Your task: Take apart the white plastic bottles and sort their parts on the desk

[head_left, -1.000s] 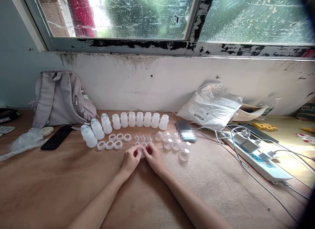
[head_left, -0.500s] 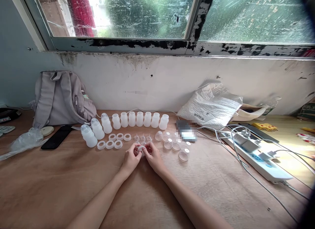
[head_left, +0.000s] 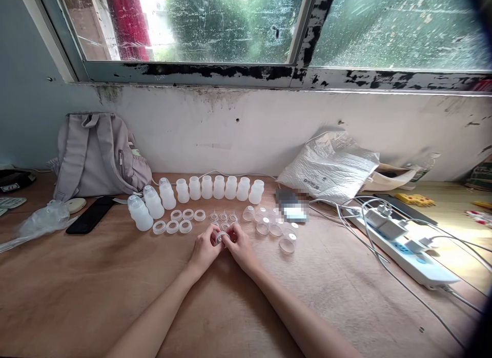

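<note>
Both hands meet at the middle of the table around a whitish bottle ring (head_left: 220, 236). My left hand (head_left: 205, 247) pinches its left side, and my right hand (head_left: 241, 246) has thumb and fingers closed on its right side. Whether a nipple sits inside the ring is hidden by my fingers. Just beyond my fingertips stand several clear bottle nipples (head_left: 223, 216). Left of them lie several loose white rings (head_left: 172, 226). To the right are several clear domed caps (head_left: 263, 226). Frosted small baby bottles (head_left: 206, 187) form a row behind, and several at the left carry clear caps (head_left: 152, 203).
A grey backpack (head_left: 90, 155) leans on the wall at the left, near a black phone (head_left: 91, 215) and a crumpled plastic bag (head_left: 48, 218). At the right are a silver padded bag (head_left: 328, 163), a pixelated dark object (head_left: 291, 204), and a power strip (head_left: 418, 260) with trailing cables.
The ring has tilted slightly and dropped a little between my fingers. Both hands stay in nearly the same place, and the view has shifted very slightly.
</note>
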